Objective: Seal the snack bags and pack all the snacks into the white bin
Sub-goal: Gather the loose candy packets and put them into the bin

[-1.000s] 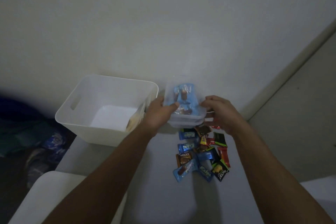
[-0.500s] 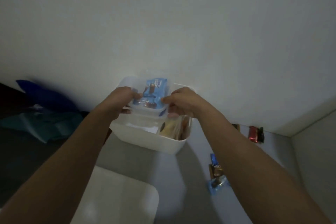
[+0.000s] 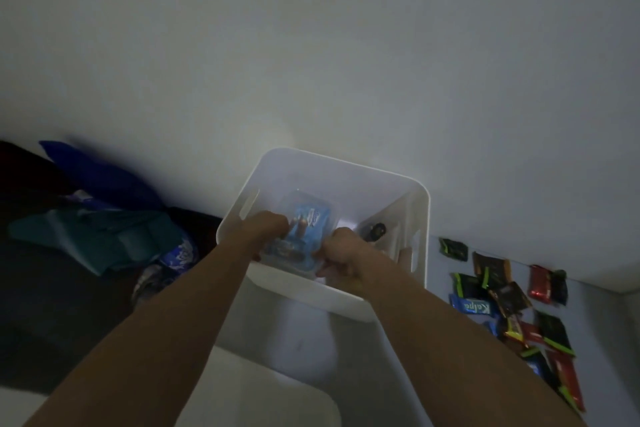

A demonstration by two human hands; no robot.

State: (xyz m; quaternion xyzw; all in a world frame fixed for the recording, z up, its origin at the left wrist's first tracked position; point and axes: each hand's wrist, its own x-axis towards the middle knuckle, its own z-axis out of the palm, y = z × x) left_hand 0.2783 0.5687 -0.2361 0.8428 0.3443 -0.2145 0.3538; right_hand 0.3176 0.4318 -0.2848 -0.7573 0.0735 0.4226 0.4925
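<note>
The white bin (image 3: 349, 173) stands on the table against the wall. Both my hands reach down inside it. My left hand (image 3: 265, 227) grips the left side of a clear snack bag (image 3: 304, 229) that holds blue-wrapped snacks, and my right hand (image 3: 341, 253) grips its right side. The bag sits low inside the bin. Another clear bag (image 3: 379, 230) with something dark in it leans against the bin's right inner wall. Several loose wrapped snacks (image 3: 509, 302) lie on the table to the right of the bin.
A white rounded lid or tray (image 3: 263, 395) lies near the table's front edge. Left of the table, dark blue and teal cloth (image 3: 104, 229) is heaped on a dark surface. A plain wall rises right behind the bin.
The clear bag moved from above the loose snacks leftward over the bin and then down into it, with both hands holding it throughout. My view shifted left.
</note>
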